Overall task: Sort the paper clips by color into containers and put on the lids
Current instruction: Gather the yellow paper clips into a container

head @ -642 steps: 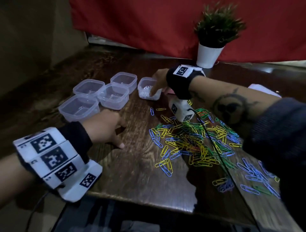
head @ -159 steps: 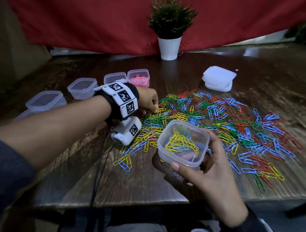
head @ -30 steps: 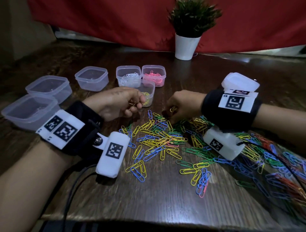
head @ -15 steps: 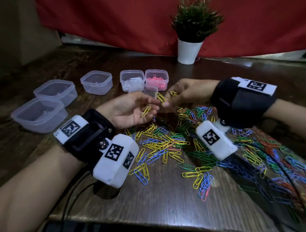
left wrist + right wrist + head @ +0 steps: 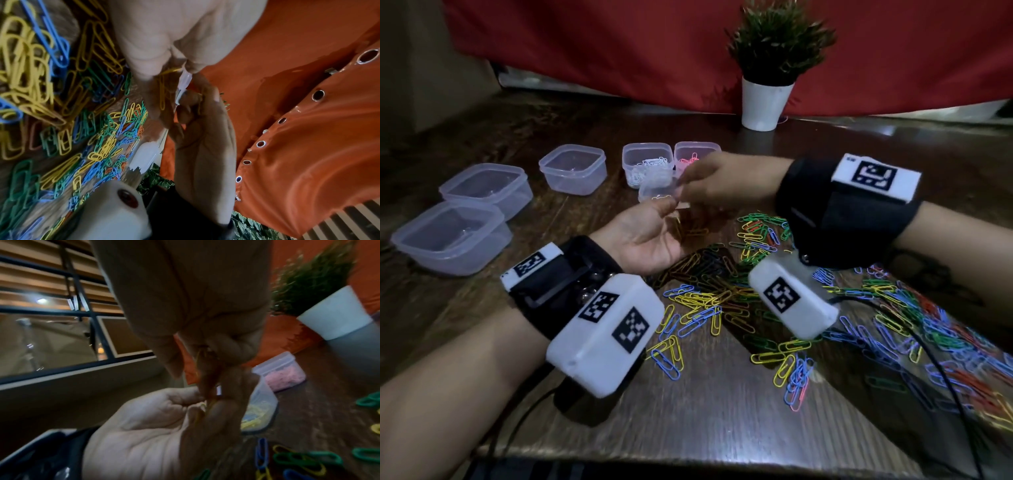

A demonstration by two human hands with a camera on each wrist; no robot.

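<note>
My left hand (image 5: 669,207) lies palm up over the table, its thumb and fingers curled round a few yellow paper clips (image 5: 170,71). My right hand (image 5: 684,192) reaches in from the right and pinches the same yellow paper clips (image 5: 205,369) at the left fingertips. Just behind the hands stands the small clear container with yellow clips (image 5: 654,192), also seen as the yellow-clip container (image 5: 260,408). Behind it stand a container of white clips (image 5: 647,164) and one of pink clips (image 5: 697,154). A mixed pile of clips (image 5: 722,298) covers the table in front of the hands and to the right.
Three empty clear containers (image 5: 571,169) (image 5: 486,187) (image 5: 450,236) stand at the left. A potted plant (image 5: 768,99) is at the back before a red curtain. Wrist-camera cables (image 5: 941,359) trail across the clips on the right. The table's front edge (image 5: 688,459) is near.
Both hands have drifted back towards the yellow-clip container, and the right fingertips have closed onto the clips in the left hand's fingers.
</note>
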